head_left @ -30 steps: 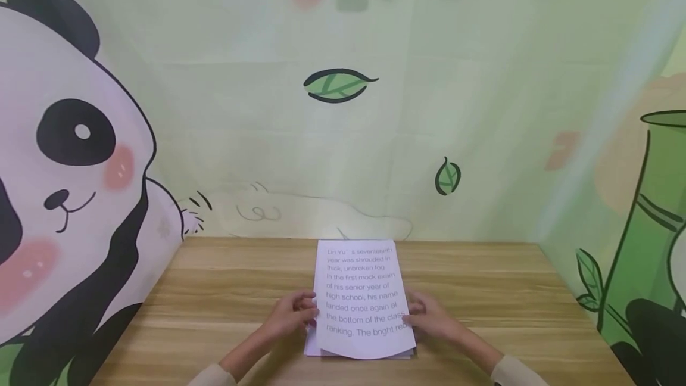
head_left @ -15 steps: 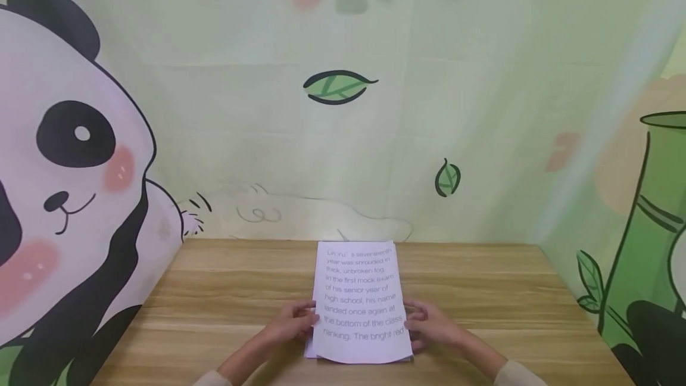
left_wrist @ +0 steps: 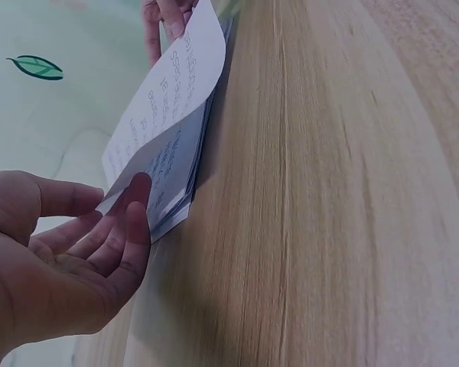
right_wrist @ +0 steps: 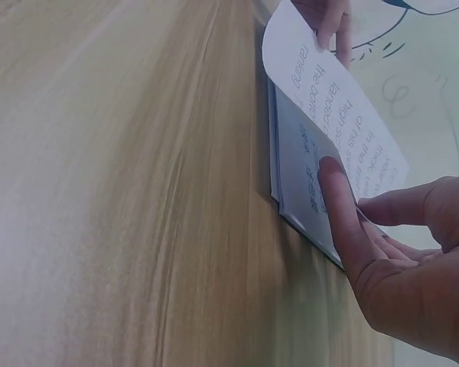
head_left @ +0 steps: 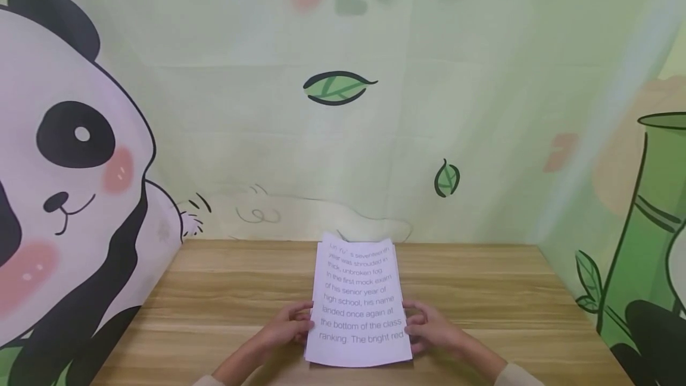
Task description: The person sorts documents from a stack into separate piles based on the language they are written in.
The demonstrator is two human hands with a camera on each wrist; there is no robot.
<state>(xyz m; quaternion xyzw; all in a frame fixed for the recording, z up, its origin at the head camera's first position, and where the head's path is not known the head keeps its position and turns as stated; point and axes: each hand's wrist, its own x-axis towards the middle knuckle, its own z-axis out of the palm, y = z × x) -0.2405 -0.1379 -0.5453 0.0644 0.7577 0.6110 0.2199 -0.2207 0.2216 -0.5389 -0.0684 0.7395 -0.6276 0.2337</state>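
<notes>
A white sheet of paper (head_left: 356,308) with large printed English text is held over a stack of papers (right_wrist: 300,164). It bows slightly and sits raised off the stack. My left hand (left_wrist: 69,248) pinches its left edge, thumb above and fingers beneath. On the opposite edge, my right hand (right_wrist: 413,260) pinches the same sheet between thumb and fingers. Both wrist views show printed text on the stack's top page under the lifted sheet. In the head view the stack is mostly covered, with slivers of its edges showing.
The papers lie on a wood-grain table (head_left: 225,290). Behind the table hangs a pale green backdrop (head_left: 241,106) printed with a panda (head_left: 64,177), leaves and a bamboo stalk (head_left: 632,225).
Both hands have come slightly nearer the body, carrying the sheet with them. The sheet's far edge now rises and curves above the stack, and its right edge has shifted a little left.
</notes>
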